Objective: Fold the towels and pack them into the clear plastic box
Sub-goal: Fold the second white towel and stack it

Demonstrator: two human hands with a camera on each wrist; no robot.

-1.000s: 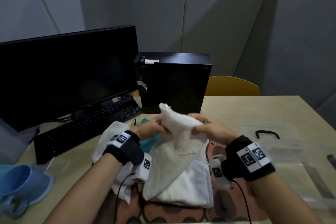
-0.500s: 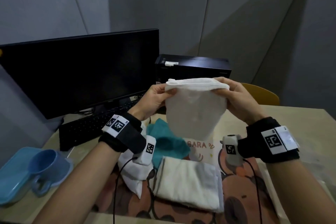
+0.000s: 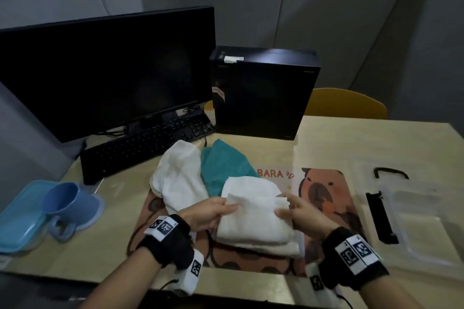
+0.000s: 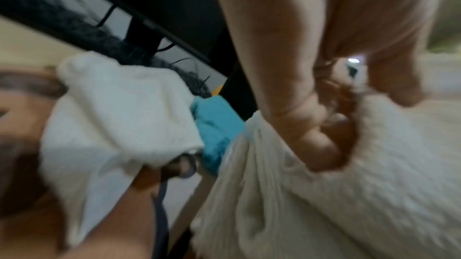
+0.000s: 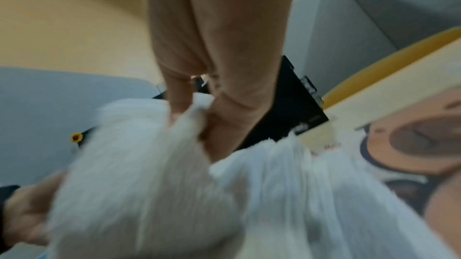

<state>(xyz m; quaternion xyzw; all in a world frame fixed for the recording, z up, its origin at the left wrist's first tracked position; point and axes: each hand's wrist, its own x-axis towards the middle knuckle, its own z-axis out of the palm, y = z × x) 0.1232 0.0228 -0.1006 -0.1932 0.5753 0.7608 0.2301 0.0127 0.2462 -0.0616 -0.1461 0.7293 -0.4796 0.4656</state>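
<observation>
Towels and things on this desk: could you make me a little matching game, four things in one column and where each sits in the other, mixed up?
Things:
1. teal towel
2. blue mug
3. clear plastic box
4. white towel being folded

Places:
a. far right of the table
b. held by the left hand and the right hand
c. far left, on a light blue lid
d. behind the hands, beside a loose white towel

Pairs: 1-d, 2-c, 3-a, 4-b
</observation>
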